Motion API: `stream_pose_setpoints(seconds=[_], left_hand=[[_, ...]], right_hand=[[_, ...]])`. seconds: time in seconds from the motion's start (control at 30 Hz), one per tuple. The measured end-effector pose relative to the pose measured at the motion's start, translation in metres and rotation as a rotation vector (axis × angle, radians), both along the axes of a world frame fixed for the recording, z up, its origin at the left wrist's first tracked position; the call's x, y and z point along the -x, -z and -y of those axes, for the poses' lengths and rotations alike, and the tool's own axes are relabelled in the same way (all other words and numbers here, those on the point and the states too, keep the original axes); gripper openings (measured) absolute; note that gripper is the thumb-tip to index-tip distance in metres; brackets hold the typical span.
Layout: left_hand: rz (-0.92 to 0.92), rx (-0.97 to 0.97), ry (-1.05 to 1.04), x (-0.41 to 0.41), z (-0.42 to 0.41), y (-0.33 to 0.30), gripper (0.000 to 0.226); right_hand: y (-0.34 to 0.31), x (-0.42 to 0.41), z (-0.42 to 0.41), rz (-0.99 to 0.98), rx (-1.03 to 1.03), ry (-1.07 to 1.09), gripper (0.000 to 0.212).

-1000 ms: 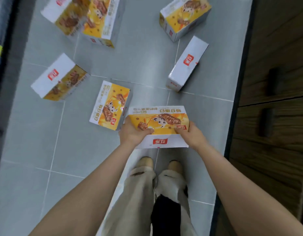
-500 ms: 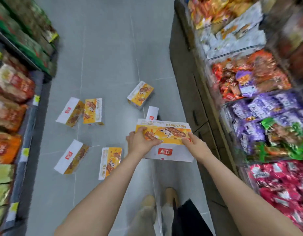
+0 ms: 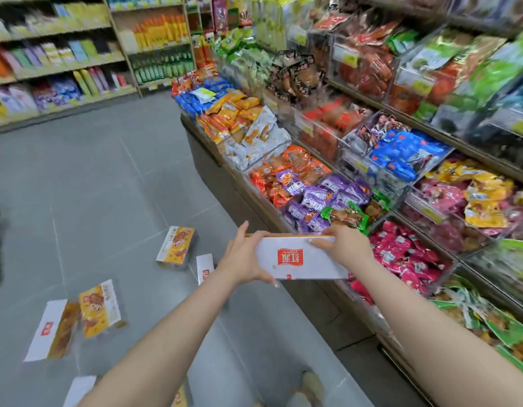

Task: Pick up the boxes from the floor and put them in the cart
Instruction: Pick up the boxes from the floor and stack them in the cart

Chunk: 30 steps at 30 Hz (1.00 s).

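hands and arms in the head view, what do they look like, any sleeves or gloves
Both forearms are bare to the bottom edge of the picture, with no sleeves in view. The left hand and right hand wear no gloves, and no rings, watch or bracelets can be made out.

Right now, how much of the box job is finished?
Nothing looks finished; no cart is in view. In hand: both hands, left and right, hold one box up. Left: at least four boxes on the floor, such as one ahead and another nearer.
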State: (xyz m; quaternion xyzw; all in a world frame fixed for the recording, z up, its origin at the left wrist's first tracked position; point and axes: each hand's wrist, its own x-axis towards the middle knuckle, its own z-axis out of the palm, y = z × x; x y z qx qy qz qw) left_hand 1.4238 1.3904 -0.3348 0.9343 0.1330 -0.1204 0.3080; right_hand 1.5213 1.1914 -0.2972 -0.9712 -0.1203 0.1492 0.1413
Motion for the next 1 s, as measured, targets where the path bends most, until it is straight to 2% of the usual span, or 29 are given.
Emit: stream_pose_setpoints(seconds=[0.17,0.3,0.4,0.5,0.6,0.67,0.8,0.93,1.0], left_hand=[[-0.036,-0.054,0.242,0.008,0.048,-0.006,0.096],[-0.052,-0.183,0.457,0.005,0.095,-0.013,0.094],[-0.066,-0.256,0.581,0.002,0.132,-0.021,0.102],[-0.100,-0.295,0.675,0.006,0.173,-0.029,0.112],[-0.055,-0.337,0.815,0.025,0.229,-0.038,0.112],[-0.037,-0.328,0.900,0.045,0.270,-0.044,0.109],[0.017,-0.353,1.076,0.099,0.351,-0.047,0.104],[0.058,-0.365,1.280,0.169,0.441,-0.037,0.099],[0.077,-0.389,1.397,0.212,0.487,-0.033,0.100]], right_hand=[[-0.011,0.027,0.059,-0.012,0.068,0.201,0.057],[-0.002,0.064,0.120,-0.067,0.049,0.345,0.058],[0.005,0.099,0.165,-0.140,0.021,0.373,0.077],[0.007,0.139,0.204,-0.210,0.010,0.298,0.100],[0.008,0.188,0.250,-0.200,0.140,0.312,0.122],[0.006,0.224,0.281,-0.151,0.235,0.302,0.127],[0.003,0.307,0.339,-0.060,0.275,0.315,0.112],[0.000,0.413,0.409,-0.039,0.203,0.481,0.079],[-0.005,0.472,0.442,-0.058,0.192,0.572,0.071]])
